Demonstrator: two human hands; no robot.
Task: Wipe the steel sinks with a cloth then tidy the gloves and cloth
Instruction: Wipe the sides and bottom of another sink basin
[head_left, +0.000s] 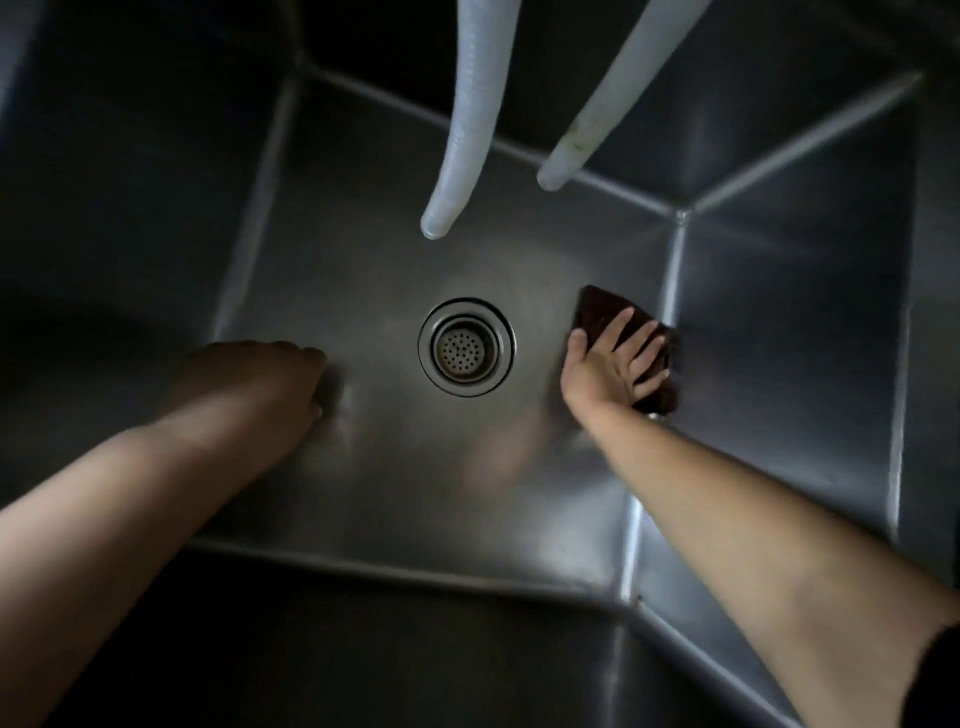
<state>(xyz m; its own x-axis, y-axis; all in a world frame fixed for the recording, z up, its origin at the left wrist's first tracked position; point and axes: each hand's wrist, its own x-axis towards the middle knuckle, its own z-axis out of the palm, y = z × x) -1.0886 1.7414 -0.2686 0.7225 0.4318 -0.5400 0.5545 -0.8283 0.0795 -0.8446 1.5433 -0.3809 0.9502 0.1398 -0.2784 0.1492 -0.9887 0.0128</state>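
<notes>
I look straight down into a deep steel sink (363, 249) in dim light. Its round drain strainer (466, 347) sits in the middle of the floor. A dark brown cloth (602, 312) lies flat on the sink floor by the right wall. My right hand (613, 361) presses on it with fingers spread and straight. My left hand (270, 379) rests on the sink floor at the left, fingers curled under and holding nothing that I can see. No gloves are in view.
Two pale translucent hoses hang down from above, the left hose (457, 171) ending over the floor behind the drain, the right hose (587, 135) ending near the back wall. Steel walls enclose the basin on all sides.
</notes>
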